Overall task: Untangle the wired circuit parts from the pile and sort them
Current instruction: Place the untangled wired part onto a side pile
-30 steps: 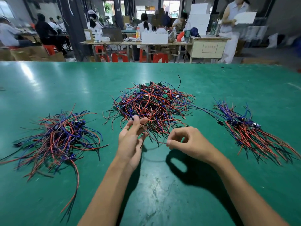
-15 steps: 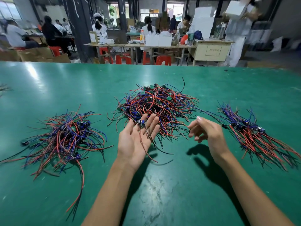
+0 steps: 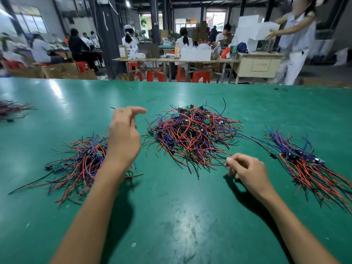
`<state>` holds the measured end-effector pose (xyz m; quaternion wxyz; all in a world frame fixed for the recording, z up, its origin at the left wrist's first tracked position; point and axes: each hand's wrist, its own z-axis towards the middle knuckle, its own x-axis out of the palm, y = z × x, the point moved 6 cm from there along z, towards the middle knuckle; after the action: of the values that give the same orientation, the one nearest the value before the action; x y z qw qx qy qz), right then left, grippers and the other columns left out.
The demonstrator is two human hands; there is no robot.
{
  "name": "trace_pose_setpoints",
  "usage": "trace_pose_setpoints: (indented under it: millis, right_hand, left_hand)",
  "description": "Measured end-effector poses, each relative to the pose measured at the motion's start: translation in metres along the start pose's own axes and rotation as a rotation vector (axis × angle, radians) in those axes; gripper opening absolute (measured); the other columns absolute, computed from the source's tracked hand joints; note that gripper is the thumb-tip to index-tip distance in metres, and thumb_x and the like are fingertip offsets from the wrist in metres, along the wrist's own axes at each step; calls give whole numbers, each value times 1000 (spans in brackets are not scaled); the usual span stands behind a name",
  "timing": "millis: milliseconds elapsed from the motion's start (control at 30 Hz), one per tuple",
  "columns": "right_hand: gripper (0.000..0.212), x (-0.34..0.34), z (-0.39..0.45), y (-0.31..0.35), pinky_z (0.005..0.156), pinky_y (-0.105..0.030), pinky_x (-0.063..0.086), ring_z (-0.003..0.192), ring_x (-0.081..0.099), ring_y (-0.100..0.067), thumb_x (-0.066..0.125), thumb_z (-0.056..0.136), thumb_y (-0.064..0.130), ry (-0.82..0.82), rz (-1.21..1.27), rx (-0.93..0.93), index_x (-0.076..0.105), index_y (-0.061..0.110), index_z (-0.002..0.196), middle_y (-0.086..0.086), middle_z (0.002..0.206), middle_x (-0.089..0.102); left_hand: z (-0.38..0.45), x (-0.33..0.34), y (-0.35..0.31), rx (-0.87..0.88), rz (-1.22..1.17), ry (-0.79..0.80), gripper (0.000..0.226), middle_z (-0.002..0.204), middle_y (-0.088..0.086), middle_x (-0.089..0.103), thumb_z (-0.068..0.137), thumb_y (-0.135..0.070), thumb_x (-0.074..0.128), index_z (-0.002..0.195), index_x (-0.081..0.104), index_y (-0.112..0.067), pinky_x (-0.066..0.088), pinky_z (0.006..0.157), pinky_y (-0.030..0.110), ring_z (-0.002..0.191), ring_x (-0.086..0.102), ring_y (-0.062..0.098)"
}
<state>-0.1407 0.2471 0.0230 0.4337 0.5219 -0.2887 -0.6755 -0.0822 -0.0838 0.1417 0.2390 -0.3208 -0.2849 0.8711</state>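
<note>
The central pile (image 3: 192,134) of red, blue and black wired circuit parts lies on the green table (image 3: 171,216) and serves as the reference here. It is a dense tangle, with small green boards showing along its far side.

The left hand (image 3: 123,138) hangs above the table just left of the pile, over the right edge of the left heap (image 3: 82,162). Its fingers are loosely spread, the forefinger extended toward the pile. No wire is visible in it, so it appears to hold nothing.

The right hand (image 3: 245,172) sits at the pile's near right corner. Thumb and forefinger are drawn together at the ends of wires trailing out of the pile. Whether a strand is actually pinched cannot be told at this size.

Judgement on the step: one part is being singled out at the pile's edge. It would go best drawn out by the board end, slowly, with the free hand pressing the tangle down so neighbouring leads do not drag along.

No bins or trays are present; sorting is by open heaps. The left heap is loose and crossed. The right bundle (image 3: 308,164), well right of the pile, lies combed, with its dark components toward the pile and its wires fanning away from it. A further blurred tangle (image 3: 11,111) sits far left.
</note>
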Motion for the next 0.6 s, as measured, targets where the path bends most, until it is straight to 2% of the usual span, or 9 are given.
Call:
trace_pose_setpoints:
  millis: [100,200,233,300,367,400,467,533,600]
  right_hand:
    - [23,3,0,-2,63,-31,53,53,61,-4,65,95,33,-2,-140,4,72,27,74,6,60,70]
    - [10,8,-4,1,72,-32,52,71,61,-6,65,93,41,-54,-276,-8,71,33,93,13,80,70]
    - [18,12,-5,4,79,-32,49,83,58,-6,64,93,45,-52,-371,-33,70,36,107,15,95,66]
    - [39,23,-4,6,91,-33,42,107,49,-12,60,93,52,0,-594,-86,63,38,129,8,116,54]
    - [33,28,-2,10,94,-34,38,113,46,-16,62,93,53,0,-663,-107,68,39,123,5,118,51]
    - [26,26,-2,11,90,-33,39,110,47,-17,64,93,50,-20,-645,-105,72,37,114,6,113,52]
    - [16,22,-2,12,83,-33,39,104,49,-18,67,93,43,-57,-610,-96,75,32,100,7,102,55]
    - [11,20,-3,15,81,-34,38,102,51,-19,68,94,39,-77,-645,-112,74,29,94,8,97,59]
    - [8,17,-5,23,83,-35,33,100,53,-22,67,95,33,-117,-653,-147,72,27,93,7,95,64]
  left_hand:
    - [21,-13,31,28,369,140,46,105,5,52,89,10,44,117,67,-20,44,87,41,96,50,27]
    - [8,-3,88,-180,879,507,45,134,3,58,93,-6,49,128,62,-31,30,108,41,127,49,29]
    - [-2,-1,101,-264,928,579,45,141,0,55,95,-9,48,130,62,-33,22,114,41,135,44,28]
    - [-16,2,112,-334,914,526,44,149,0,49,94,-8,49,128,64,-32,10,118,45,146,29,30]
    - [-22,5,102,-290,878,334,37,151,5,46,93,-9,53,122,68,-28,4,116,46,151,16,32]
    - [-22,9,91,-245,839,244,34,149,7,48,93,-10,55,118,70,-26,5,114,45,150,17,31]
    - [-25,29,61,-113,697,161,27,136,4,59,93,-14,57,111,73,-26,11,108,40,141,32,25]
    - [-35,58,26,17,521,186,22,126,-8,61,95,-20,58,111,69,-31,15,101,35,130,41,15]
    - [-55,86,-1,91,317,234,25,123,-17,57,96,-19,58,115,64,-35,15,97,32,126,40,6]
